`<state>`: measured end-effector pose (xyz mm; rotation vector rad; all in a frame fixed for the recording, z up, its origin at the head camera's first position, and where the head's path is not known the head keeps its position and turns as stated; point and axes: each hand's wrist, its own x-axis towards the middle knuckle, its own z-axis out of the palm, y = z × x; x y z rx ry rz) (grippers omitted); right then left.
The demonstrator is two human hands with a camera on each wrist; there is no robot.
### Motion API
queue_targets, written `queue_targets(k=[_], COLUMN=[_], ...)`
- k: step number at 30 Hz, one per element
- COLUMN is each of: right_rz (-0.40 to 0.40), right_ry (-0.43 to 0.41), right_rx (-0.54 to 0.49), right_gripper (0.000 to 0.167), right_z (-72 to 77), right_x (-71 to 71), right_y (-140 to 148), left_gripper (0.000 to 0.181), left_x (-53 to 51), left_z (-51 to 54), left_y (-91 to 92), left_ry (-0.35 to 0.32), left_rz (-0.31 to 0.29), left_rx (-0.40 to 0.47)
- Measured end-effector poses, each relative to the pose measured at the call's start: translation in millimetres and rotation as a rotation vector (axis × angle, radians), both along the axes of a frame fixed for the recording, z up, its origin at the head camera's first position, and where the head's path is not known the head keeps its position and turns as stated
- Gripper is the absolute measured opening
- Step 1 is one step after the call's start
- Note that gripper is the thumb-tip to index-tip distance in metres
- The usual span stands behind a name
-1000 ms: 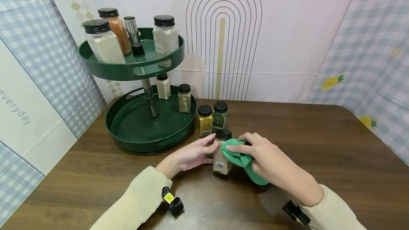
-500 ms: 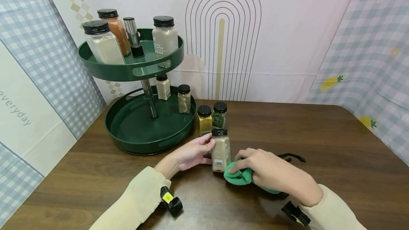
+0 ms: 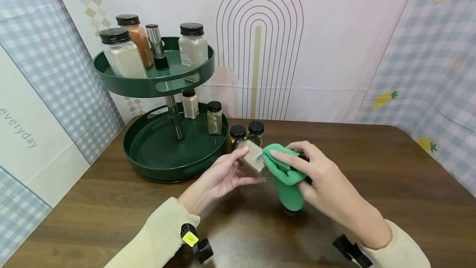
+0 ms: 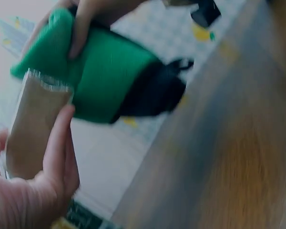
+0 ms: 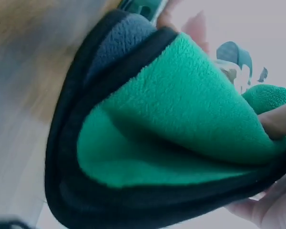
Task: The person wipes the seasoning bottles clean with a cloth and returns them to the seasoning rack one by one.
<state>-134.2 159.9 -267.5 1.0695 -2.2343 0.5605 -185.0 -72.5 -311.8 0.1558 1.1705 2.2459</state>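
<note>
Tilted in the air, a glass jar of beige powder [image 3: 253, 154] with a black lid is gripped by my left hand [image 3: 227, 179], thumb on one side and fingers under it. My right hand [image 3: 325, 177] pinches a bunched green cloth [image 3: 288, 173] with dark edging, its top against or very close to the jar's base. The cloth's lower part hangs down. In the left wrist view the jar [image 4: 33, 126] overlaps the cloth [image 4: 105, 71]. Two jars with black lids, one green-filled [image 3: 256, 133] and one yellow [image 3: 237, 132], stand behind, partly hidden.
A two-tier green turntable stands at the left. Its upper tray [image 3: 126, 88] holds several large jars and a silver-and-black cylinder [image 3: 157, 46]; its lower tray [image 3: 160, 173] holds two small jars [image 3: 191, 105]. The wooden table [image 3: 372, 164] extends right, with patterned cloth behind.
The jar, upright before, is now lifted and tipped with its lid toward the left and its base toward the cloth. My right hand has raised the cloth from beside the jar's bottom.
</note>
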Motion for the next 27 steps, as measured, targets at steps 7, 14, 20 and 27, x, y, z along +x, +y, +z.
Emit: queue_targets(k=[7,14,20,27], right_rz=[0.021,-0.017,-0.24,-0.136], right_ry=[0.148,0.072,-0.067,0.076], right_rx=[0.044,0.181,0.378,0.135], right_gripper=[0.066,0.057,0.049,0.061], right_z=[-12.7,-14.5,-0.4,0.2], right_x=[-6.1,-5.2,2.2,0.7], right_y=[-6.2,-5.9,2.8,-1.0], left_gripper=[0.056,0.054,0.058,0.057], left_x=[5.6,1.9,-1.3,-0.8], left_z=[2.2,3.8,2.7,-0.7], left_y=[5.6,2.2,0.3,2.7], left_ry=[-0.214,-0.198,-0.204,-0.203], left_rz=[0.1,0.138,0.135,0.14], left_rx=[0.083,0.052,0.039,0.024])
